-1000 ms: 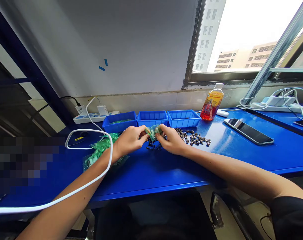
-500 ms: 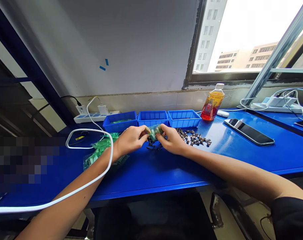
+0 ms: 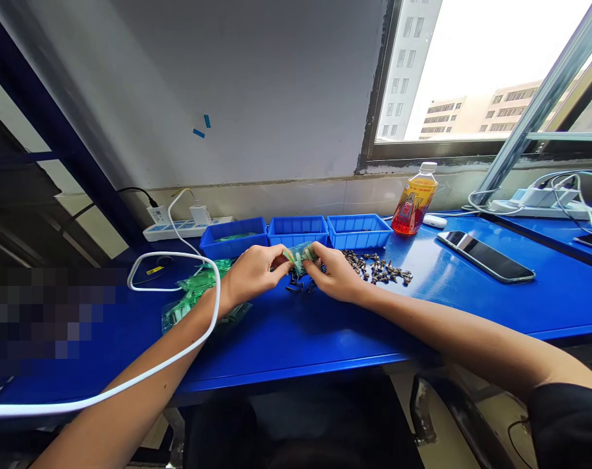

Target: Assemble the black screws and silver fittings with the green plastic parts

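My left hand (image 3: 260, 268) and my right hand (image 3: 335, 270) meet above the blue table, both closed on a small greenish clear plastic bag (image 3: 299, 255). Pale pieces show inside it, too small to name. Left fingers and thumb pinch one side of the bag; the right ones pinch the other. Dark screws (image 3: 300, 284) lie on the table just beneath it. More metal screws (image 3: 383, 268) are spread to the right of my right hand. Under and beside my left forearm rests a pile of green plastic bags (image 3: 198, 290), partly hidden by the arm.
Three blue bins stand along the wall: left (image 3: 233, 246), middle (image 3: 297, 228) and right (image 3: 359, 241). To the right are a drink bottle (image 3: 413, 202) and a phone (image 3: 487, 256). A white cable (image 3: 144, 384) loops across my left forearm. Power strips sit at both sides.
Both hands stay in nearly the same place with the bag between them. The pale pieces in the bag look slightly shifted, and the whole view has moved a little.
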`<state>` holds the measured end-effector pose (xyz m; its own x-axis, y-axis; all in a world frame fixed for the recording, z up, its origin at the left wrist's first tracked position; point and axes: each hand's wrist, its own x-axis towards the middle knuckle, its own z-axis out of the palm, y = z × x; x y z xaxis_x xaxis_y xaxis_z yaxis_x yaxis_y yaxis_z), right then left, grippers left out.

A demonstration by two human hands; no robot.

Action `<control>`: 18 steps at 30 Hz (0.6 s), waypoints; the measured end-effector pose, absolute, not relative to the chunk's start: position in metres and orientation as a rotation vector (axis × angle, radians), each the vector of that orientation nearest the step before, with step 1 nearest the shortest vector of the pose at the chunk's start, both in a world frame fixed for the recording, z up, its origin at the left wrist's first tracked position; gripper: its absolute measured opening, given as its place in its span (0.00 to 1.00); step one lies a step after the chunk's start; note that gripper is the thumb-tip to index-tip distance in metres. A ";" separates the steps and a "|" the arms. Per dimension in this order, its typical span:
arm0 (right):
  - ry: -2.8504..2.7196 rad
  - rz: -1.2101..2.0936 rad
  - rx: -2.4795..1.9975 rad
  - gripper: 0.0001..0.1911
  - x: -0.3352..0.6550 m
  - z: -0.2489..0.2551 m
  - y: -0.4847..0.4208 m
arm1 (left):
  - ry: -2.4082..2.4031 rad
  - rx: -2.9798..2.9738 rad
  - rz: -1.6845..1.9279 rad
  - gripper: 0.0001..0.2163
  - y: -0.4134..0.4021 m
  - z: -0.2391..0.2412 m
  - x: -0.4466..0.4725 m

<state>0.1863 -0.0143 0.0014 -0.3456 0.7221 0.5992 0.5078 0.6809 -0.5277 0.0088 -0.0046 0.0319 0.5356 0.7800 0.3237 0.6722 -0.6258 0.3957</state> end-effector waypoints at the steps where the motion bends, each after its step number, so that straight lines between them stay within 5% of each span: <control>1: -2.023 0.312 -0.946 0.08 0.186 0.001 -0.014 | 1.234 2.554 0.705 0.09 -0.004 0.032 0.009; 18: -2.039 0.319 -0.937 0.09 0.190 0.003 -0.014 | 1.151 2.501 0.709 0.08 -0.004 0.028 0.009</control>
